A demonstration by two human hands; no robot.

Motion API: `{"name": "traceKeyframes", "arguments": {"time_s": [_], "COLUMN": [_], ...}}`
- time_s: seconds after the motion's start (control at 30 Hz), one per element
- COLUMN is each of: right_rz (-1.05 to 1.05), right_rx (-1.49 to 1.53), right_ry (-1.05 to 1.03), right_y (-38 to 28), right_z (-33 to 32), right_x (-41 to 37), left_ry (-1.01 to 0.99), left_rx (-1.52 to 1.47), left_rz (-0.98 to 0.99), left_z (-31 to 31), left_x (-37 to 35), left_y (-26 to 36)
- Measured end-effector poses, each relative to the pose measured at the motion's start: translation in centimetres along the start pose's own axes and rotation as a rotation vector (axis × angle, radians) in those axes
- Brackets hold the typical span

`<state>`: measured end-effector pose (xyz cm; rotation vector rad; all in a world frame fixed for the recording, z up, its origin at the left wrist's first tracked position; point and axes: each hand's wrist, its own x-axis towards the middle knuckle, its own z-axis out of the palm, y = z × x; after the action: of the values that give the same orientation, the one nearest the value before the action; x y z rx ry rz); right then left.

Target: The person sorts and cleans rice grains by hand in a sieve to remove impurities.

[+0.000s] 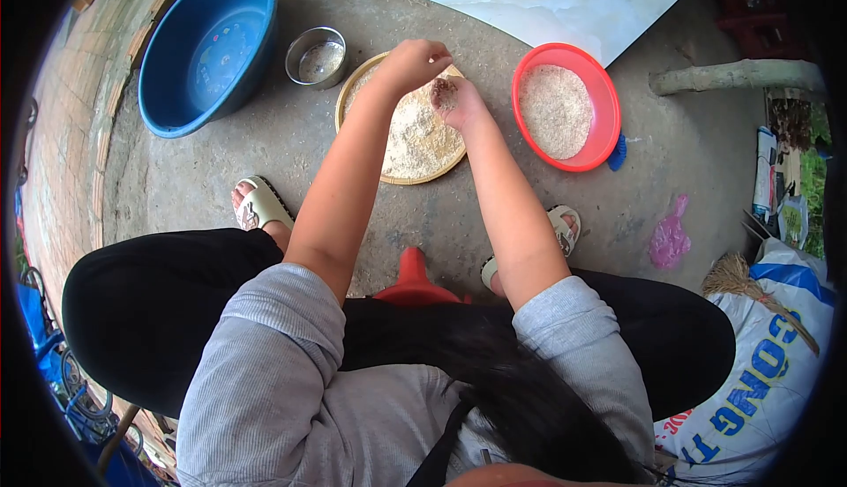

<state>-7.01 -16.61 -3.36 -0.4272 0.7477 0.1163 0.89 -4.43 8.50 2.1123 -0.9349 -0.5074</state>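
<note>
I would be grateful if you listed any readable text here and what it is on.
"CONG T", blue, on the white sack; accents and further letters unclear.
Red print, same sack: too blurred to read.
Print on the upright packet: too small to read.

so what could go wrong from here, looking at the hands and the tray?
1. Brown clump in the right hand sits over the tray's edge; bits could drop into the pale heap.
2. Tray has a low rim; a knock might spill the heap onto the floor.
3. Metal bowl stands close by the tray; the left arm could clip it.
</note>
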Motion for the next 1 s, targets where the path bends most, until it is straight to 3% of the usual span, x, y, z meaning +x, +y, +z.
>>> {"name": "traceKeyframes", "arguments": {"time_s": [0.13, 0.2, 0.4, 0.47, 0.57, 0.67, 0.7, 0.73, 0.8, 0.93, 1.0], "right_rz": [0.023, 0.007, -0.036, -0.054, -0.077, -0.085, -0.084, -0.094, -0.102, -0.108, -0.137], "right_rx": [-0.052, -0.077, -0.191, -0.242, -0.241, -0.254, -0.253, -0.266, -0.273, -0.274, -0.267], "right_ry": [0.082, 0.079, 0.100, 0.097, 0.125, 0.121, 0.120, 0.144, 0.168, 0.174, 0.192], "right_y": [-0.3, -0.2, 0.3, 0.5, 0.5, 0.5, 0.5, 0.6, 0.6, 0.7, 0.5], "right_z": [-0.9, -1.0, -2.0, -2.5, -1.9, -1.8, -1.5, -1.1, -0.7, -0.5, -0.7], "right_x": [-0.9, -1.4, -0.4, 0.0, -0.5, -0.7, -1.0, -1.4, -1.7, -1.8, -1.7], "left_ry": [-0.030, -0.271, -0.437, -0.437, -0.249, -0.152, -0.195, -0.183, -0.203, -0.446, -0.340], "left_rx": [0.108, 0.176, 0.301, 0.333, 0.156, 0.179, -0.080, -0.449, -0.700, -0.591, -0.045], "left_rz": [-0.049, -0.102, -0.070, -0.042, -0.029, -0.099, -0.276, -0.333, -0.300, -0.270, -0.176], "left_z": [-1.6, -1.2, 4.8, 6.0, 6.9, 5.1, 3.8, 3.2, 2.1, 0.5, 0.6], "left_x": [-0.1, -0.3, -2.6, -3.2, -3.8, -3.4, -3.2, -3.0, -2.1, -1.2, -1.0], "left_y": [-2.1, -3.3, -6.2, -6.9, -8.3, -8.0, -7.2, -7.3, -6.7, -3.1, -2.8]}}
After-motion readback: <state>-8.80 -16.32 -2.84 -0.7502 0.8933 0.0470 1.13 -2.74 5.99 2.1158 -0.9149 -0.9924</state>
